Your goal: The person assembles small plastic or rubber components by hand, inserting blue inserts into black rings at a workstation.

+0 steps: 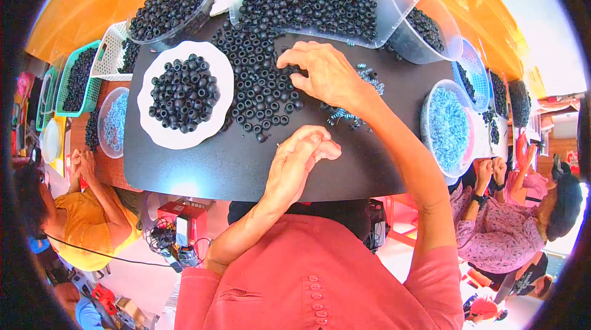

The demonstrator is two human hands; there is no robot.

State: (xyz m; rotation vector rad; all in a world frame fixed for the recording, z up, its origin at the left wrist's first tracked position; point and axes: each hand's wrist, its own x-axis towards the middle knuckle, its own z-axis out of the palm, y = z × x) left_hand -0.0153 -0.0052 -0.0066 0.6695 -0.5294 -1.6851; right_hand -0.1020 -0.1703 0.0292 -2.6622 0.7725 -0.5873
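My right hand (323, 71) reaches over the right edge of a loose pile of black ring-shaped beads (255, 74) on the dark table. Its thumb and fingers are curved but apart, with nothing visible held between them. Nearer to me, my left hand (300, 160) is raised over the table, its fingers curled together. Whatever they may hold is hidden. Small blue coiled pieces (345, 117) lie beside and partly behind my right wrist. Left of the pile stands a white plate (148, 111) with a wavy rim, heaped with rounder black beads (184, 93).
A clear bin (385, 28) full of black beads lies at the far side, between a round tub (209, 10) and a clear bucket (452, 37) of beads. A bowl of blue pieces (447, 124) stands right. People sit at left (98, 231) and right (502, 225).
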